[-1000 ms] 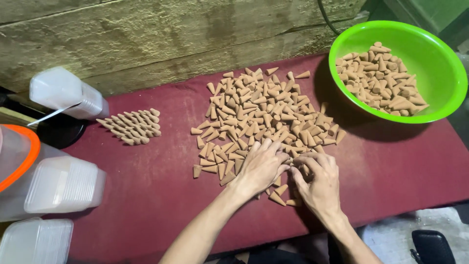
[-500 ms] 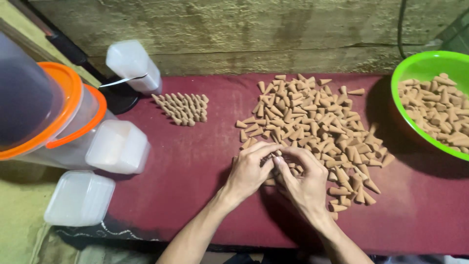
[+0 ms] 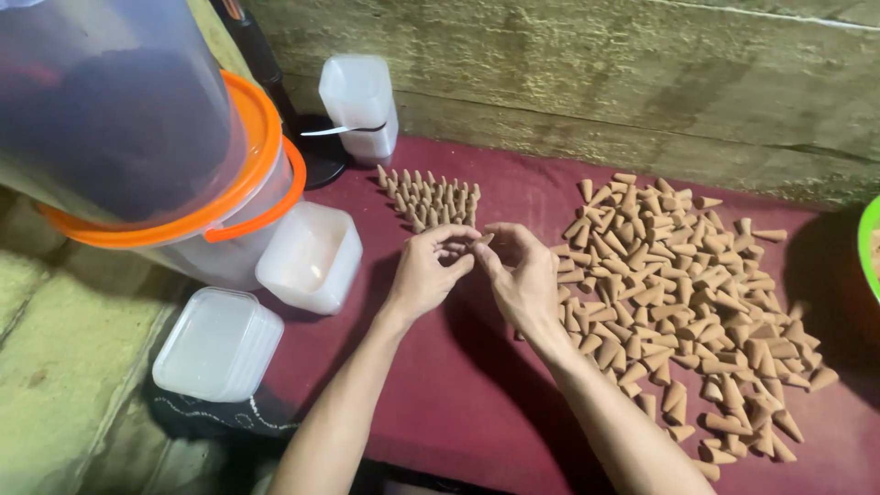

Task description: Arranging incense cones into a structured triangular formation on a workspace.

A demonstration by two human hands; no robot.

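Note:
A big loose heap of brown incense cones (image 3: 683, 293) lies on the dark red cloth (image 3: 477, 394). A small group of cones standing upright in neat rows (image 3: 431, 197) sits at the back left of the cloth. My left hand (image 3: 426, 275) and my right hand (image 3: 522, 275) meet just in front of that group, fingertips together, pinching a few cones between them. Both hands hover between the upright rows and the loose heap.
Clear plastic buckets with orange rims (image 3: 174, 156) stand at the left. White square plastic containers (image 3: 310, 257) (image 3: 218, 344) (image 3: 359, 101) lie around them. A green bowl's edge (image 3: 869, 257) shows at far right. A rough wall (image 3: 596, 82) runs behind.
The view swung left. My hands lifted from the loose heap and moved left toward the upright rows, carrying cones between the fingertips.

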